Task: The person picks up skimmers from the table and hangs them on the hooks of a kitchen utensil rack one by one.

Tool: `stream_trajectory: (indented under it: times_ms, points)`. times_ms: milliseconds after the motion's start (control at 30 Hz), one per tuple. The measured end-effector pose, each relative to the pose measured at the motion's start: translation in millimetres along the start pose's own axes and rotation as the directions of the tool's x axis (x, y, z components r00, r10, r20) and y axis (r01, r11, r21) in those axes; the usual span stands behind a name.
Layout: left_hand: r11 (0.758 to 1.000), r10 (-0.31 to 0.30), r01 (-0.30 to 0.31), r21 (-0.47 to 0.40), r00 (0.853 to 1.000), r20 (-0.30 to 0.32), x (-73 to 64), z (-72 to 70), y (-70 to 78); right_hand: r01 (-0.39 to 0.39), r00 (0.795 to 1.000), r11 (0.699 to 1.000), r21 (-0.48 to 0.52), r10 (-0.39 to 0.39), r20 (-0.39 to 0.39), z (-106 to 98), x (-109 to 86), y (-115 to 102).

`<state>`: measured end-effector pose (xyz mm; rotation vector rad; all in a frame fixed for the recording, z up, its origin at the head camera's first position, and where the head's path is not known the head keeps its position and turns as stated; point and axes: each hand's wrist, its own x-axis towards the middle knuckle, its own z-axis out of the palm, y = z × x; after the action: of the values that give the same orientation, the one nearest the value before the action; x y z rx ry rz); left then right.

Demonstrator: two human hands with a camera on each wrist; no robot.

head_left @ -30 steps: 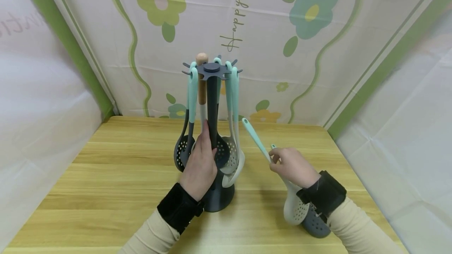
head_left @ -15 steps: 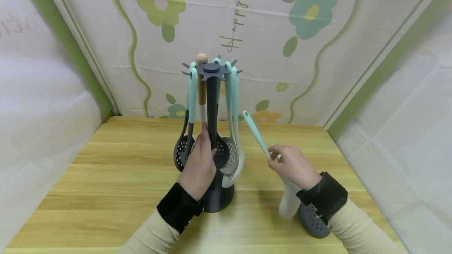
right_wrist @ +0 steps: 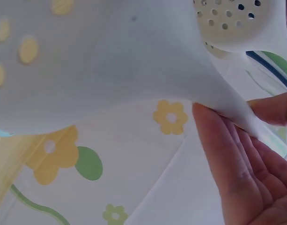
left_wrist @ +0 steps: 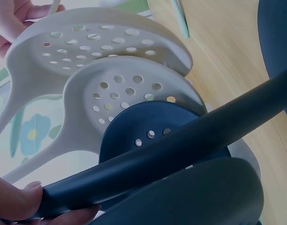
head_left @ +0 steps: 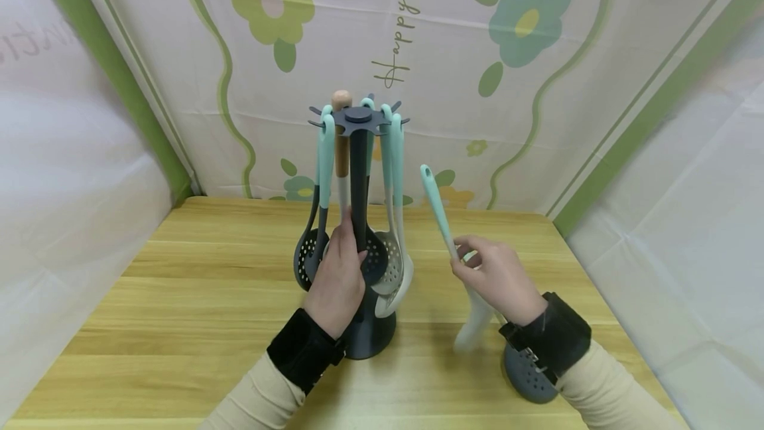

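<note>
My left hand [head_left: 337, 284] grips the upright pole of a dark utensil stand [head_left: 371, 338]; the left wrist view shows thumb and fingers around the pole [left_wrist: 180, 143]. Several utensils hang from its top, including a dark slotted spoon [head_left: 303, 261], white slotted spoons [left_wrist: 129, 89] and one with a wooden handle [head_left: 341, 154]. To the right of the stand, my right hand [head_left: 495, 277] pinches a white skimmer [right_wrist: 134, 65] by its shaft. Its mint handle [head_left: 436, 201] points up and away, while its perforated head hangs blurred below the hand in the head view.
A dark perforated skimmer [head_left: 528, 377] lies on the wooden table [head_left: 179, 324], partly hidden by the right wrist. A printed fabric wall [head_left: 442, 38] rises behind the table, and pale fabric sides stand to the left and right.
The right hand has raised the white skimmer off the table beside the dark one; its handle has turned more upright and its head has swung left. The left hand and the stand stay put.
</note>
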<state>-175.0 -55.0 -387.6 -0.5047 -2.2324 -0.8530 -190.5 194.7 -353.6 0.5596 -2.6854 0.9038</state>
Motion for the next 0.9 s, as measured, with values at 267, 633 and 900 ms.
stream_trajectory:
  times_ms: [267, 633, 900]
  points:
    - [1.0, 0.005, -0.005, -0.003, 1.0, -0.007, 0.2, 2.8, 0.5, 0.08, 0.992, 0.996, 0.039, -0.075, -0.105, -2, -2.4, -6]
    - [1.0, 0.023, -0.023, 0.013, 0.999, -0.031, 0.9, 5.2, 3.5, 0.153, 0.97, 0.986, 0.071, -0.136, -0.202, -7, -5.8, -16]
    - [0.998, 0.04, -0.038, 0.042, 0.998, -0.055, 0.5, 7.4, 5.3, 0.199, 0.953, 0.977, 0.075, -0.175, -0.246, -12, -7.0, -26]
